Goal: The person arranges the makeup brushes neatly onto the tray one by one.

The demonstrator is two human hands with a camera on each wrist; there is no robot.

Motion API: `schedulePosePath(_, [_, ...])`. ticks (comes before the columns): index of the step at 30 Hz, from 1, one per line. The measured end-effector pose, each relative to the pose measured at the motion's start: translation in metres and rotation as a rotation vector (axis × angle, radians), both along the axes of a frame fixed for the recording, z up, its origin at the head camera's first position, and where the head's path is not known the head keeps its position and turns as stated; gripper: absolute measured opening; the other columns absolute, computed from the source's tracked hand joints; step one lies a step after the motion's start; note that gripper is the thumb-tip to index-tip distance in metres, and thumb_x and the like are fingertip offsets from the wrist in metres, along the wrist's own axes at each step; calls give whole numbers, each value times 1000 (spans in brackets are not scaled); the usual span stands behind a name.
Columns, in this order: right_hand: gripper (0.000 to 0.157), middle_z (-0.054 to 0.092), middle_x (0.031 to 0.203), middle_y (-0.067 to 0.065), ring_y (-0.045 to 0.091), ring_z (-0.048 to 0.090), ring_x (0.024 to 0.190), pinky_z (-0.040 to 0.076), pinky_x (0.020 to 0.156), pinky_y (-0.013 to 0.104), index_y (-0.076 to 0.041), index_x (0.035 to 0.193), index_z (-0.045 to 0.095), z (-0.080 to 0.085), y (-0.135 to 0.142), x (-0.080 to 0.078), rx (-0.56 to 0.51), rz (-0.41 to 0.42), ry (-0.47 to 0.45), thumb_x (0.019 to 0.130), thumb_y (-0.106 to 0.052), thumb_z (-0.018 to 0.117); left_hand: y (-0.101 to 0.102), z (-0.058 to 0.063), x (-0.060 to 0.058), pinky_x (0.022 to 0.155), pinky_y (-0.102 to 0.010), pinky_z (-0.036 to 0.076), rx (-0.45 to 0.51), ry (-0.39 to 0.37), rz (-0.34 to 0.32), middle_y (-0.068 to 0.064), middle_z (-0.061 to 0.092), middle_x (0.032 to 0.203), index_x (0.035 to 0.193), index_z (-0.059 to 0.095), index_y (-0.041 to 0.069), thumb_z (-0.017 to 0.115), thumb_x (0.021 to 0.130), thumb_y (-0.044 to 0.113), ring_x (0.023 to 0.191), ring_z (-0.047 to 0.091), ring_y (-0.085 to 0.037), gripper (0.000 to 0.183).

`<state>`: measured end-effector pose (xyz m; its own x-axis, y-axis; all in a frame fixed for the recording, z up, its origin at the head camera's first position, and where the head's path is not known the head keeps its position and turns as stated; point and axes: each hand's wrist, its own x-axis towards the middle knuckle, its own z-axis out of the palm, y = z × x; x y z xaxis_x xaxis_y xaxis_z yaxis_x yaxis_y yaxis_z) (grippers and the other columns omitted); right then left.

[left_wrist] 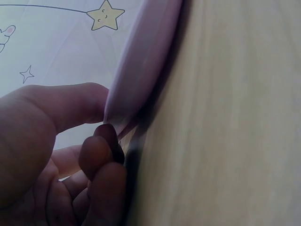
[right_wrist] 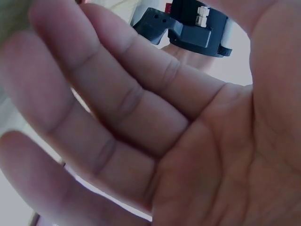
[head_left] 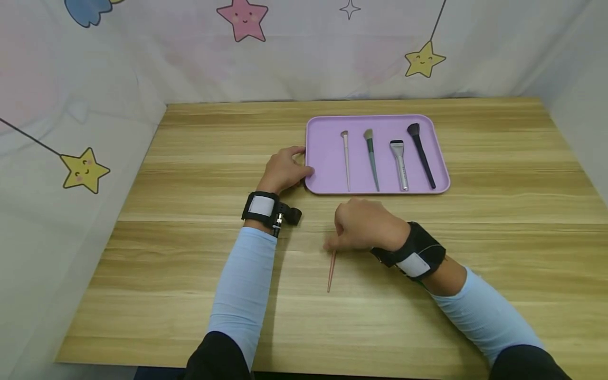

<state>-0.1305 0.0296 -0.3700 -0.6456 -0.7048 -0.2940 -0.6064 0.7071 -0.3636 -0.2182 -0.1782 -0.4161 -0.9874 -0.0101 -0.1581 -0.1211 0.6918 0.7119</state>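
My left hand [head_left: 285, 171] holds the left end of a shallow lilac tray [head_left: 325, 182], thumb on the rim and other fingers low at its side. In the left wrist view the tray's edge [left_wrist: 141, 61] meets the thumb and fingertips. My right hand [head_left: 366, 227] is bent over a thin pink tapered stick [head_left: 331, 272] in front of the tray; the stick's upper part is hidden under the fingers. I cannot tell whether thumb and finger pinch it. In the right wrist view the long fingers [right_wrist: 136, 99] are only slightly bent.
Several makeup brushes lie side by side in the tray: a thin pale one [head_left: 347, 161], a green-handled one [head_left: 372, 161], a flat silver one [head_left: 400, 164] and a black one [head_left: 421, 157]. The wooden table [head_left: 190, 253] meets a star-printed curtain [head_left: 309, 68] behind.
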Motion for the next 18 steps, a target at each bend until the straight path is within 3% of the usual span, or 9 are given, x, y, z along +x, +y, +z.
schedulePosePath(5, [36, 56, 59, -8, 11, 50, 53, 43, 44, 31, -22, 55, 58, -1, -3, 4, 47, 9, -46, 69, -53, 72, 0, 1, 1, 47, -28, 42, -1, -4, 3, -3, 63, 65, 133, 50, 20, 68, 75, 29, 52, 57, -15, 62])
schedulePosePath(15, [36, 55, 58, -8, 10, 50, 52, 43, 42, 32, -25, 53, 56, -5, -8, 11, 95, 51, 9, 67, -53, 73, 0, 1, 2, 46, -28, 43, 0, -2, 8, -3, 62, 64, 133, 50, 20, 68, 75, 28, 51, 57, -16, 62])
schedulePosePath(18, [33, 55, 57, -8, 10, 49, 51, 42, 41, 32, -24, 51, 56, -6, -9, 11, 88, 57, 7, 67, -47, 74, 0, 1, 2, 46, -28, 42, 2, -2, 8, -4, 62, 64, 134, 50, 20, 68, 75, 28, 50, 57, -16, 62])
